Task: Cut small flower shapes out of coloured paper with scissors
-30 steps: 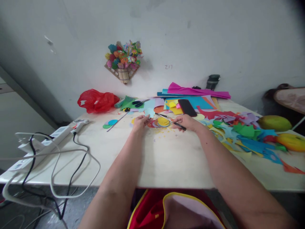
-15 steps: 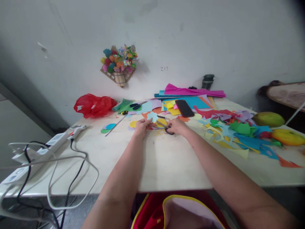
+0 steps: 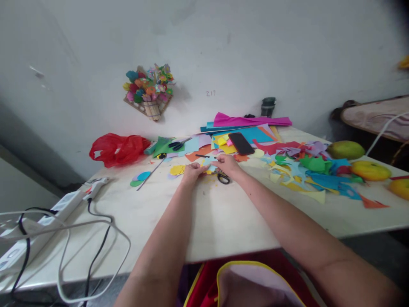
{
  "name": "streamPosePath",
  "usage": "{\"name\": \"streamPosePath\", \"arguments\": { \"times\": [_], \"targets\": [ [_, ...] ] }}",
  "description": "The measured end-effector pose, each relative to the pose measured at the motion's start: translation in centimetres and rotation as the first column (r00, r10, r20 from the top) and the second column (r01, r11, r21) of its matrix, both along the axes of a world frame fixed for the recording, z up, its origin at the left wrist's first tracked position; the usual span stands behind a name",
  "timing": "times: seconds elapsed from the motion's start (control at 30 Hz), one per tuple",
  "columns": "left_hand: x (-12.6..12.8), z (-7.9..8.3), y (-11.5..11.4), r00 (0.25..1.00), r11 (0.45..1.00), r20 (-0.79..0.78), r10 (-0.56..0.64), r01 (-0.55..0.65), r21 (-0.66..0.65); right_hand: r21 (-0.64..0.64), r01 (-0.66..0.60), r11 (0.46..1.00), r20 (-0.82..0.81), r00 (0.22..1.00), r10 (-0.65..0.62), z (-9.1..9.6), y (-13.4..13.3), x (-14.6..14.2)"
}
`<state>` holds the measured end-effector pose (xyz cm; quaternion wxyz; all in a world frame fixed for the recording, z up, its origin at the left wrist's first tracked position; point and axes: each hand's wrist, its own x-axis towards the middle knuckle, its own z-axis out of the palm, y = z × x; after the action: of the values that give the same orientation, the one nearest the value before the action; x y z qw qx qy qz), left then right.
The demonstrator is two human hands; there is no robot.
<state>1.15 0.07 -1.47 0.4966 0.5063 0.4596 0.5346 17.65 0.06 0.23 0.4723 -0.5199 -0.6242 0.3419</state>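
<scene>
Small light-blue thin paper piece (image 3: 211, 165): at the middle of the worktop, between the fingertips of the two hands, its outline partly covered and too blurred to trace; the part that shows has no clear long axis, and I cannot tell which way it points
Left hand (image 3: 194, 171): thumb and fingers drawn together in a pinch on the left side of the paper piece, with little gap between them
Right hand (image 3: 227, 165): fingers curled, the tips close to the far right side of the paper piece; I cannot tell whether they grip it
Scissors with black loop handles (image 3: 223, 178): just below the right hand, a loop turned toward the person; blades hidden, so their line and whether the hand bears them cannot be told
Thin dark stick-like tool (image 3: 202, 156): beyond the fingertips, long axis running crosswise, one end pointing left
Paper handling: judged to be the step in hand, both hands working at the one piece; a next move would call for a steady, light pinch, and a finger hold on the loops if blades are wanted
Round yellow paper cut-outs (image 3: 177, 170): just left of the left hand
Black flat phone (image 3: 241, 143): beyond the right hand, on coloured sheets
Multicoloured paper scraps (image 3: 315, 177): heaped well to the right
</scene>
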Motion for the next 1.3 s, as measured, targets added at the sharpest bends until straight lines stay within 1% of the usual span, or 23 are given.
{"name": "streamPosePath", "arguments": {
  "times": [0.1, 0.17, 0.23, 0.3, 0.37, 0.43, 0.5, 0.57, 0.6, 0.67, 0.7, 0.77, 0.83, 0.9, 0.93, 1.03, 1.1, 1.17, 1.3],
  "targets": [
    [-0.1, -0.3, 0.3, 1.000, 1.000, 0.022, -0.013, 0.013, -0.002, 0.014, 0.105, 0.994, 0.123, 0.987, -0.106, -0.3, 0.6, 0.1],
    [-0.2, -0.3, 0.5, 0.998, 1.000, 0.058, -0.022, 0.022, -0.002, 0.040, 0.163, 0.986, 0.150, 0.975, -0.167, -0.1, 0.9, 0.9],
    [-0.2, -0.2, 0.6, 0.995, 0.999, 0.089, -0.034, 0.035, -0.011, 0.045, 0.267, 0.963, 0.179, 0.946, -0.271, 0.2, 1.0, 2.1],
    [-0.2, -0.1, 0.6, 0.993, 0.998, 0.105, -0.049, 0.052, -0.026, 0.036, 0.382, 0.924, 0.307, 0.875, -0.374, 0.6, 1.0, 3.5],
    [-0.2, 0.1, 0.7, 0.992, 0.997, 0.112, -0.066, 0.071, -0.041, 0.041, 0.483, 0.874, 0.433, 0.780, -0.452, 0.9, 0.8, 4.8],
    [-0.1, 0.2, 0.7, 0.990, 0.995, 0.119, -0.079, 0.086, -0.055, 0.129, 0.545, 0.829, 0.502, 0.685, -0.528, 1.0, 0.7, 5.7],
    [-0.1, 0.2, 0.8, 0.989, 0.994, 0.120, -0.082, 0.090, -0.067, 0.226, 0.536, 0.813, 0.527, 0.635, -0.565, 1.0, 0.5, 6.1],
    [-0.2, 0.2, 1.0, 0.991, 0.993, 0.104, -0.082, 0.090, -0.077, 0.238, 0.497, 0.834, 0.538, 0.648, -0.539, 1.1, 0.4, 5.9],
    [-0.2, 0.2, 1.0, 0.992, 0.993, 0.096, -0.079, 0.087, -0.077, 0.206, 0.472, 0.857, 0.538, 0.678, -0.502, 1.1, 0.4, 5.5],
    [-0.2, 0.1, 1.2, 0.994, 0.995, 0.089, -0.065, 0.071, -0.064, 0.131, 0.401, 0.907, 0.498, 0.764, -0.410, 1.2, 0.1, 4.3],
    [-0.1, 0.0, 1.2, 0.995, 0.997, 0.089, -0.049, 0.055, -0.056, 0.108, 0.343, 0.933, 0.458, 0.816, -0.352, 1.2, -0.1, 3.6],
    [0.0, -0.1, 1.1, 0.996, 0.999, 0.093, -0.006, 0.010, -0.042, 0.037, 0.208, 0.977, 0.316, 0.925, -0.209, 1.3, -0.7, 2.1],
    [0.2, -0.2, 0.9, 0.994, 0.999, 0.111, 0.024, -0.021, -0.031, -0.086, 0.095, 0.992, 0.152, 0.985, -0.081, 1.3, -1.3, 0.9],
    [0.2, -0.3, 0.7, 0.993, 1.000, 0.116, 0.025, -0.024, -0.010, -0.185, 0.024, 0.983, 0.019, 1.000, -0.021, 1.2, -1.8, 0.1],
    [0.2, -0.3, 0.6, 0.992, 1.000, 0.123, 0.031, -0.031, -0.003, -0.209, -0.011, 0.978, -0.031, 1.000, 0.005, 1.1, -1.9, -0.2],
    [0.2, -0.4, 0.4, 0.989, 0.999, 0.145, 0.031, -0.033, 0.009, -0.228, -0.091, 0.969, -0.119, 0.991, 0.065, 0.9, -2.0, -0.5],
    [0.2, -0.4, 0.4, 0.988, 0.999, 0.153, 0.034, -0.036, 0.013, -0.201, -0.133, 0.971, -0.124, 0.986, 0.109, 0.8, -1.9, -0.7],
    [0.2, -0.4, 0.5, 0.987, 0.999, 0.154, 0.035, -0.038, 0.018, -0.171, -0.152, 0.973, -0.089, 0.986, 0.139, 0.7, -1.9, -0.8],
    [0.3, -0.6, 0.8, 0.987, 1.000, 0.162, 0.006, -0.009, 0.021, -0.155, -0.093, 0.984, -0.053, 0.995, 0.086, 0.8, -2.0, -1.2]
  ]
}}
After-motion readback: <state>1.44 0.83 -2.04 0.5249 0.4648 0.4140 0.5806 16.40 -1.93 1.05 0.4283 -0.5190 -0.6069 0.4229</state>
